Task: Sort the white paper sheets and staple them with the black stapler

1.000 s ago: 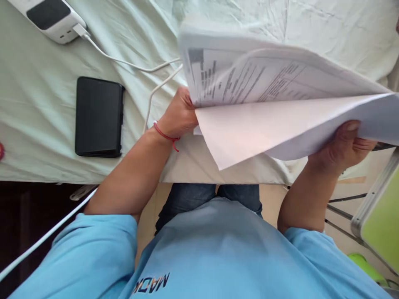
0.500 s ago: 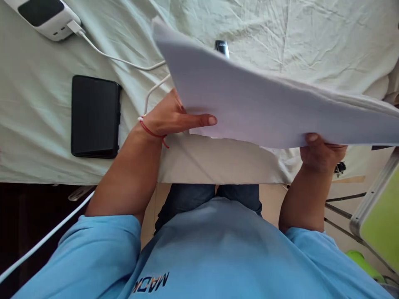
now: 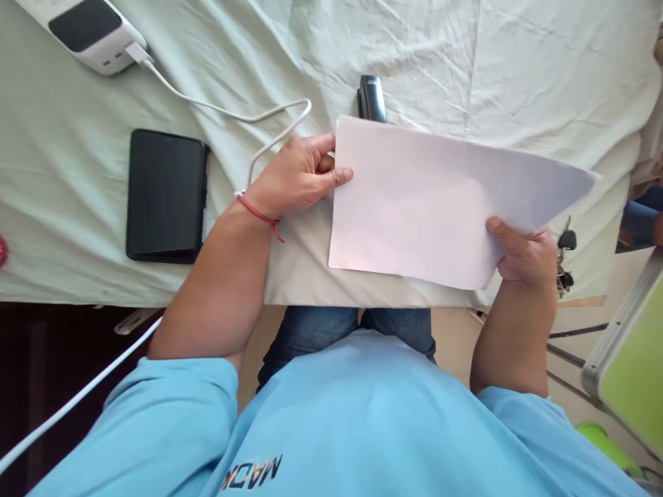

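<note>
Blank white paper sheets (image 3: 414,200) lie low over the cloth-covered table in front of me; I cannot tell how many are stacked. My left hand (image 3: 305,172) pinches their left edge, thumb on top and fingers partly beneath. At the lower right, my right hand (image 3: 525,255) grips the paper with its thumb on the upper face, and the right end bends upward. Just behind the paper's far edge is a black stapler (image 3: 371,98), its near end covered by the paper.
A black tablet in a case (image 3: 166,197) lies at left. From a white power device (image 3: 96,34) a white cable (image 3: 222,109) loops near my left wrist. Keys (image 3: 566,259) rest beside my right hand. A green-topped folding piece (image 3: 635,373) stands at lower right.
The paper has come down and toward me, flattening on its left side, and its right end has moved left. More of the stapler and the keys now shows.
</note>
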`<state>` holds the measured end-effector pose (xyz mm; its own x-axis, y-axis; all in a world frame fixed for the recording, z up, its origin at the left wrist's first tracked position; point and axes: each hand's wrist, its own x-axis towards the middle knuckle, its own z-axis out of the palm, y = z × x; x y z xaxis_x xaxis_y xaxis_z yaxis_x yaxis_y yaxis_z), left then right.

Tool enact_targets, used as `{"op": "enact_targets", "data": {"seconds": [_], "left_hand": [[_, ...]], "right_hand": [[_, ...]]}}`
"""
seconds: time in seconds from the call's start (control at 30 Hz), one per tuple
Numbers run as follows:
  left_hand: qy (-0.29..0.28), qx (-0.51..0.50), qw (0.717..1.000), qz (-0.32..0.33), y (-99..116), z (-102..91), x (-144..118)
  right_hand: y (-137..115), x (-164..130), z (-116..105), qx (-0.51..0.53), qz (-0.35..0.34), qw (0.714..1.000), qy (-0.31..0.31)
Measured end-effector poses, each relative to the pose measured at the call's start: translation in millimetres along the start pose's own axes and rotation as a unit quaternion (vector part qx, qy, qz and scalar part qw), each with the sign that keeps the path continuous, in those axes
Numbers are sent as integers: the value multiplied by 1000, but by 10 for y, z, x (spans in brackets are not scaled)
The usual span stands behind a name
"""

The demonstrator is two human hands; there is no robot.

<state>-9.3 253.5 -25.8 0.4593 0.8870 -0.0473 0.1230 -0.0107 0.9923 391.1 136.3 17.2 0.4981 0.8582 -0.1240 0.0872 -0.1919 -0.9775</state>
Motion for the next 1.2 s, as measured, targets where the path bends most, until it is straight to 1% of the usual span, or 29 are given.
{"op": "enact_targets", "data": {"seconds": [0.1,0.23,0.33,0.43,0.57,0.63,0.7,0.77,0.83,0.97,1.07,1.2], "left_hand": [[-17,23,999,-39,-25,-41,37],[-4,46,997,-61,38,-42,31],[14,80,996,-44,60,-21,18],[30,107,994,-17,11,-11,19],[27,101,995,-4,-79,-14,25],[30,99,995,-2,-94,-12,24],[34,104,994,-2,-85,-3,23],[38,112,993,-2,-61,9,21],[43,120,992,-1,-38,22,19],[72,134,988,0,-38,49,30],[92,165,982,-4,-86,71,73],[112,190,975,9,-180,87,206]], "right_hand": [[73,-74,-62,-2,45,999,10],[136,-131,-122,-16,99,995,0],[152,-145,-152,-32,117,992,-24],[163,-139,-168,-57,120,990,-41],[169,-103,-187,-82,128,986,-61],[162,-72,-199,-97,135,983,-81],[146,-31,-201,-100,124,982,-105],[121,17,-183,-93,99,984,-117],[88,71,-141,-96,79,986,-110],[14,199,-25,-128,34,988,-84],[-47,325,47,-159,-1,984,-78],[-113,480,126,-225,-19,971,-73]]}}
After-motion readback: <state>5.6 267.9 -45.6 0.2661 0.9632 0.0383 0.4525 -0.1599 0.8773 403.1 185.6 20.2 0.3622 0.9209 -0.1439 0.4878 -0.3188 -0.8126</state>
